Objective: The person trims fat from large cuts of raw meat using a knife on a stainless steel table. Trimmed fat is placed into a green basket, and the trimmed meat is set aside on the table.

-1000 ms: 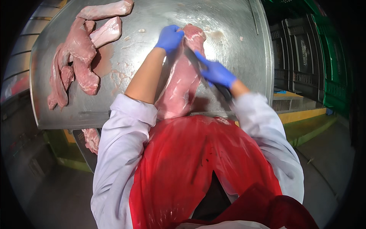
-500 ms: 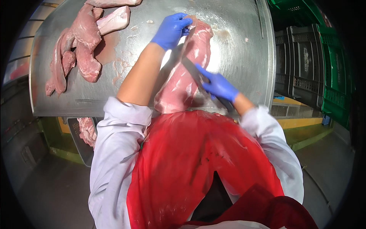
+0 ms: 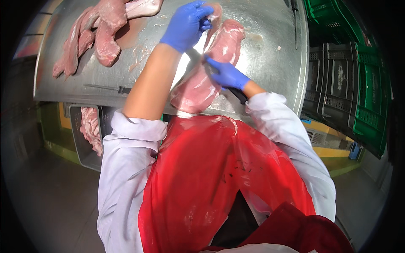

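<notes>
On steel table point(image 3: 270, 76), just beyond red apron point(image 3: 202, 168): long raw meat cut point(image 3: 196, 86), laid flat, probably for firm support. Left hand point(image 3: 187, 25): grip pinching thin meat strip point(image 3: 217, 17) aloft, likely for tension and clearance (lower attachment impossible to tell). Right hand point(image 3: 230, 76): grip wrapped around black-handled knife point(image 3: 239, 95), low over cut. Other meat pieces point(image 3: 107, 48) off left, presumably for working room.

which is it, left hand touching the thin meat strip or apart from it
Touching: the head view shows the left hand gripping the thin meat strip, which runs out from its closed grasp.
</notes>
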The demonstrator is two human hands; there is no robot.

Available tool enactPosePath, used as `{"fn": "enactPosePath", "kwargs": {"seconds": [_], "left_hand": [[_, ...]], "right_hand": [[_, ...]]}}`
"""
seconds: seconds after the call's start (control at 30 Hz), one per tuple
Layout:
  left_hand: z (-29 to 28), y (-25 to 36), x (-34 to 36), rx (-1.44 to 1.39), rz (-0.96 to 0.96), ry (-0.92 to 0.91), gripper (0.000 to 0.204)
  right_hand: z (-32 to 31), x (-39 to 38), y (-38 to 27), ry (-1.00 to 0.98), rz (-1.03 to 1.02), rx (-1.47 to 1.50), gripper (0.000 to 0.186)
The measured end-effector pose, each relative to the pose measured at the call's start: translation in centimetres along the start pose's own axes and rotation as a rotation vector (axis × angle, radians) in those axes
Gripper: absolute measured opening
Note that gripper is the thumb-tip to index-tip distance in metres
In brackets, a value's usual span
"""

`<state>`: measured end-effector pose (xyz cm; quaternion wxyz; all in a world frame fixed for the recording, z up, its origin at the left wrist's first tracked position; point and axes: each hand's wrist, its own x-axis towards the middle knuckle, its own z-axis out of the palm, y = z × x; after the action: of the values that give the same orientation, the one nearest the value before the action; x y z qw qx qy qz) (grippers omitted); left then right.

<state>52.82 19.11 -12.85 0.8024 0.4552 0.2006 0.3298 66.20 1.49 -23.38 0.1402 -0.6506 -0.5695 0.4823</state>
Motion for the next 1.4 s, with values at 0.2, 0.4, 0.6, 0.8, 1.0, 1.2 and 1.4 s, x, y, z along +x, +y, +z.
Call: {"fn": "enactPosePath", "kwargs": {"seconds": [0.2, 0.4, 0.6, 0.8, 1.0, 1.2, 1.4], "left_hand": [[-1.0, 3.3, -3.7, -0.202, 0.108, 0.068, 0.005], [1.3, 5.1, -5.9, -0.193, 0.124, 0.098, 0.007], [2.6, 9.9, -11.3, -0.255, 0.332, 0.172, 0.009], [5.3, 16.0, -16.6, -0.215, 0.519, 0.225, 0.011], [2.9, 22.1, -29.9, -0.428, 0.587, 0.067, 0.008], [-2.5, 30.6, -52.5, -0.073, 0.908, 0.457, 0.016], [-8.6, 19.0, -57.3, 1.703, -0.177, 1.401, 0.028]], "right_hand": [[-1.2, -9.7, -1.0, -0.296, 0.112, 0.315, 0.079], [1.6, -3.6, -2.7, -0.215, -0.048, 0.084, 0.077], [1.6, -7.4, -3.5, -0.391, -0.046, 0.094, 0.074], [4.4, -6.5, -4.2, -0.447, -0.199, 0.075, 0.074], [7.2, -4.7, -6.6, -0.487, -0.352, 0.012, 0.078], [10.4, -6.1, -7.6, -0.788, -0.459, -0.026, 0.079], [3.4, -0.6, 5.6, 0.17, -0.634, 0.045, 0.077]]}}
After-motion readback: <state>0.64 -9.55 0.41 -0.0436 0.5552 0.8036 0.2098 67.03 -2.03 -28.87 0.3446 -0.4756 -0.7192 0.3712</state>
